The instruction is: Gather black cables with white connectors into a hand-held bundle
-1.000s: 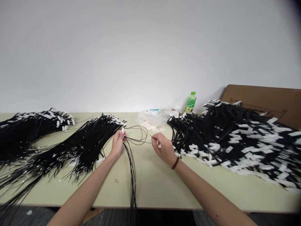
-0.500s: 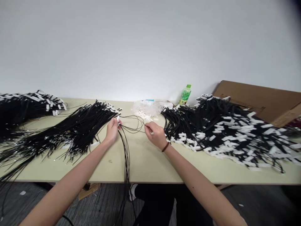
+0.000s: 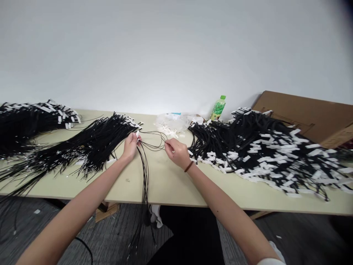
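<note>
Our right hand [image 3: 176, 152] has edged toward our left hand [image 3: 131, 144].
Left fingers [image 3: 135, 138] clench limp, light thin black cords [image 3: 144, 173] on the pale counter [image 3: 171, 187]; right fingers [image 3: 168, 146] pinch one loop. We'd hold near the ends.

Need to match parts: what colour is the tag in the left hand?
White tag, on black cords, in the left hand; head view shows it best.

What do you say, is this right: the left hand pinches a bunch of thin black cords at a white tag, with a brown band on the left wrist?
Not quite: the head view shows the brown band on the wrist of the right hand, not the left. The left hand does pinch the bunch of thin black cords at a white tag.
</note>
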The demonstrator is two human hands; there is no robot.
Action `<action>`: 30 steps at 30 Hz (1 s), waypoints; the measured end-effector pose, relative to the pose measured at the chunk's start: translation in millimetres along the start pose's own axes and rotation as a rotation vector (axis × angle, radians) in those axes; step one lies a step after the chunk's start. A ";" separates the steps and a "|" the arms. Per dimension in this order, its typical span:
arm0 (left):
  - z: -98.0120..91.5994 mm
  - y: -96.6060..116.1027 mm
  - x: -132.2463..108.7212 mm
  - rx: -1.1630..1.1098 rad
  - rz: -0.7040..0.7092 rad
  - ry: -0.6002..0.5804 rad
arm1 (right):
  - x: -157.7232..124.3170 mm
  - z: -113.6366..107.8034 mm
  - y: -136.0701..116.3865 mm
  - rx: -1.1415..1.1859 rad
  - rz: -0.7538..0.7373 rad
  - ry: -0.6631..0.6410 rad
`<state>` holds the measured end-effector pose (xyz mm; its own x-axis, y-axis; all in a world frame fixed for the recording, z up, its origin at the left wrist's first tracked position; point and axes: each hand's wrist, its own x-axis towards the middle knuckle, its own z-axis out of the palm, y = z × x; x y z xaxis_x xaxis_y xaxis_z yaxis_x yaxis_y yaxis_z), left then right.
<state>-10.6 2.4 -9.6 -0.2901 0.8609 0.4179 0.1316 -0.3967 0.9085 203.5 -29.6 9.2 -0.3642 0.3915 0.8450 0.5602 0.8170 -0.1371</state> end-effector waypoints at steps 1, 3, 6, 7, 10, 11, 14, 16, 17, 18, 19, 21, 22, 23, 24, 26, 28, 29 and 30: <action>-0.7 -0.6 0.0 0.004 0.006 -0.003 | 0.1 0.9 -0.7 -0.001 -0.006 -0.005; -1.7 -1.1 -0.3 0.010 0.018 -0.002 | 0.0 2.3 -1.6 -0.002 -0.015 -0.012; -1.8 0.5 -1.3 0.012 0.026 0.007 | -0.8 2.3 -0.9 -0.005 -0.007 -0.012; -1.4 1.4 -1.7 0.010 0.024 0.009 | -1.4 1.6 -0.1 -0.007 0.002 -0.009; 0.2 3.9 -2.9 0.001 0.017 0.011 | -3.1 -1.5 3.0 -0.013 0.034 0.005; 0.6 4.4 -3.3 -0.001 0.017 0.009 | -3.5 -2.4 3.9 -0.015 0.044 0.012; 0.6 4.5 -4.1 0.001 0.024 0.006 | -3.9 -3.6 4.7 -0.021 0.062 0.027; -0.3 4.2 -4.6 0.004 0.026 0.007 | -3.5 -3.0 3.5 -0.019 0.056 0.026; -0.9 4.1 -4.8 0.006 0.026 0.008 | -3.2 -2.4 2.5 -0.016 0.051 0.021; -1.4 4.2 -5.0 0.007 0.026 0.010 | -3.0 -1.8 1.5 -0.013 0.046 0.015; -1.8 4.3 -5.2 0.008 0.026 0.013 | -2.9 -1.3 0.7 -0.009 0.043 0.009; -2.1 4.8 -5.5 0.008 0.023 0.021 | -3.0 -0.7 -0.1 -0.002 0.039 -0.002; -2.1 5.0 -5.6 0.009 0.020 0.025 | -3.1 -0.6 0.0 0.001 0.040 -0.004; -1.9 5.1 -5.6 0.009 0.018 0.027 | -3.3 -0.6 0.4 0.004 0.041 -0.004; -1.6 5.1 -5.6 0.010 0.016 0.026 | -3.5 -0.7 1.0 0.005 0.044 -0.002; -1.0 4.7 -5.4 0.012 0.015 0.021 | -3.7 -1.0 2.3 0.008 0.049 0.004; -0.6 4.2 -5.1 0.014 0.016 0.019 | -3.7 -1.2 2.9 0.009 0.048 0.007; -0.6 4.0 -4.9 0.014 0.016 0.019 | -3.7 -1.3 2.7 0.009 0.045 0.005; -0.5 3.9 -4.8 0.015 0.016 0.020 | -3.6 -1.3 2.3 0.009 0.041 0.004</action>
<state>-9.2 -3.4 -8.0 -0.3070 0.8477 0.4327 0.1502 -0.4058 0.9015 207.1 -29.7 6.5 -0.3383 0.4233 0.8404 0.5677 0.8041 -0.1765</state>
